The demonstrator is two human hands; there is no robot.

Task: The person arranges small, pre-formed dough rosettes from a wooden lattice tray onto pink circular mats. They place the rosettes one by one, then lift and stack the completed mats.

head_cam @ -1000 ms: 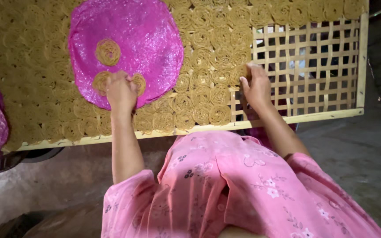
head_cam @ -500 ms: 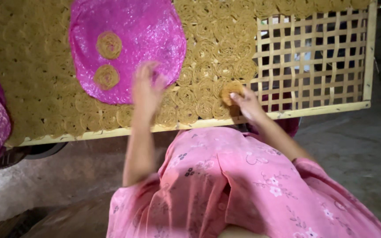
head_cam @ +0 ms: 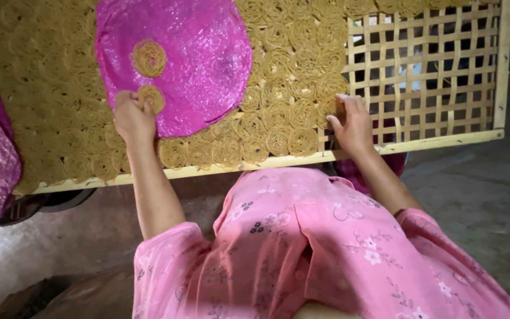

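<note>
A wide woven bamboo tray holds rows of yellow noodle coils; its right part lies bare. A pink sheet on the left carries two coils. The left hand pinches the nearer coil. The right hand, fingers spread, presses the coils' right edge.

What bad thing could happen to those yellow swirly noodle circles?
The left hand pinches a thin noodle coil on the pink sheet; it might break when lifted. The right hand presses a coil at the bare lattice tray, where strands could perhaps sag through gaps.
</note>
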